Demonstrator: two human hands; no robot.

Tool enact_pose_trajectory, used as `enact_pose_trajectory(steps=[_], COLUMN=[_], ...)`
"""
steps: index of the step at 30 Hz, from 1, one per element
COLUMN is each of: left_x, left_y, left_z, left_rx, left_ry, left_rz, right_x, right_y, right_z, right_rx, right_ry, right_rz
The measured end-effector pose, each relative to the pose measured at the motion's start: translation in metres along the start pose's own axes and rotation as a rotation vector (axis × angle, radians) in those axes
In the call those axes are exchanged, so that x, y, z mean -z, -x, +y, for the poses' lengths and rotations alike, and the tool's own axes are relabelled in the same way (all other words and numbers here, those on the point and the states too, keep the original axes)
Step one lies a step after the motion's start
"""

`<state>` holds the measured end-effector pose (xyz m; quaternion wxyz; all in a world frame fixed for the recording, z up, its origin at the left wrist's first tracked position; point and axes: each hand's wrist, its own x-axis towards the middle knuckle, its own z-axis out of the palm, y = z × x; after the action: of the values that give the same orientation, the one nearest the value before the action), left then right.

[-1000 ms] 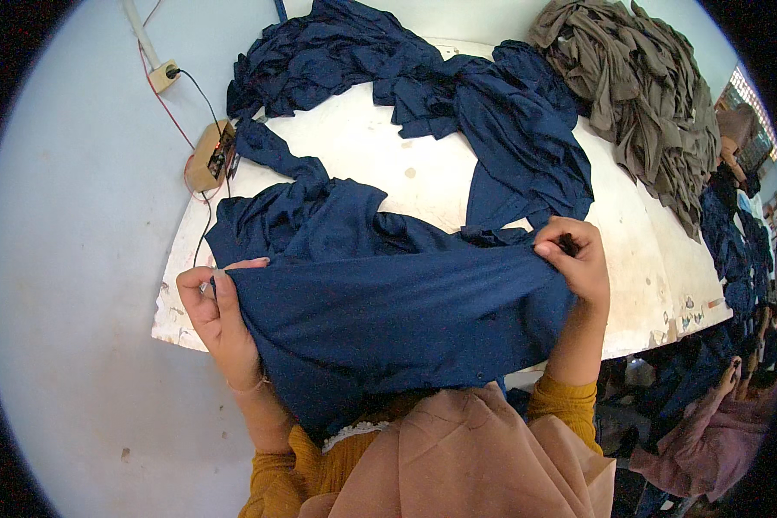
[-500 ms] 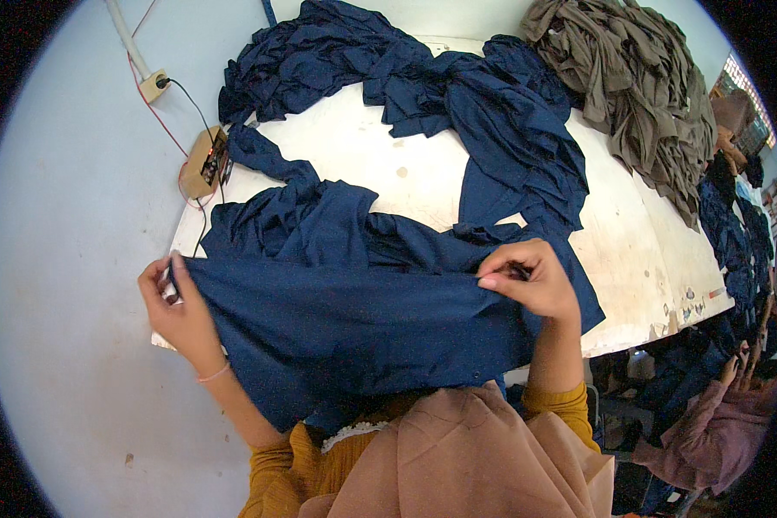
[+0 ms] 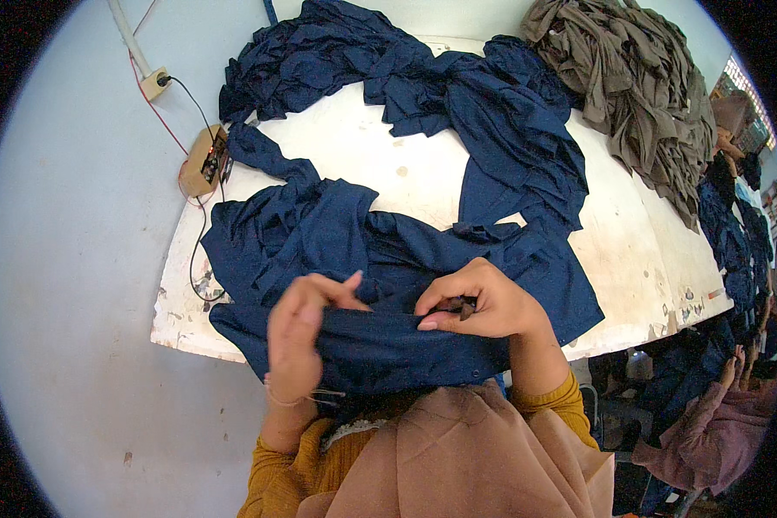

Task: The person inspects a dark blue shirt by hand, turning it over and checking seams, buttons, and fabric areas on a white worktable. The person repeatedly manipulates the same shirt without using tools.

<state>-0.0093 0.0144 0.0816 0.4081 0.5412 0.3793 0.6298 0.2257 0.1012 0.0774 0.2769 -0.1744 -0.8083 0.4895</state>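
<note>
Navy cloth (image 3: 380,345) lies across the near edge of the table and hangs toward my lap, its upper edge drawn up between my hands. My right hand (image 3: 483,302) pinches that edge between thumb and fingertips. A small dark object (image 3: 462,306) shows within its curled fingers, too hidden to name. To its left, my left hand (image 3: 300,328) is over the cloth, somewhat smeared by motion, its fingers apart and nothing visible in them. Beyond both hands, more of the navy cloth is bunched in loose folds.
A white table (image 3: 388,173) with worn edges carries a navy fabric heap (image 3: 319,60) and a brown-grey fabric heap (image 3: 630,86). At left, a box with wiring (image 3: 203,164) and a cable (image 3: 200,259) sit by the wall. Another person (image 3: 708,432) works at lower right.
My left hand has let go of the cloth's left corner and moved right, near my right hand. The right hand has shifted left and nearer; the stretched cloth has slackened.
</note>
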Motion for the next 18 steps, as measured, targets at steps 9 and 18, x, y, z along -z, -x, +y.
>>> enact_pose_trajectory(steps=[9, 18], left_x=[0.061, 0.094], left_y=[0.002, 0.001], left_z=[0.019, 0.028], left_rx=[-0.207, -0.252], left_ry=[-0.143, -0.287], left_rz=[0.415, 0.676], right_x=[0.022, 0.034], right_y=[0.015, 0.024], right_z=[0.016, 0.019], right_rx=[-0.141, -0.176], right_ry=[0.109, 0.081], right_rz=[0.1, 0.01])
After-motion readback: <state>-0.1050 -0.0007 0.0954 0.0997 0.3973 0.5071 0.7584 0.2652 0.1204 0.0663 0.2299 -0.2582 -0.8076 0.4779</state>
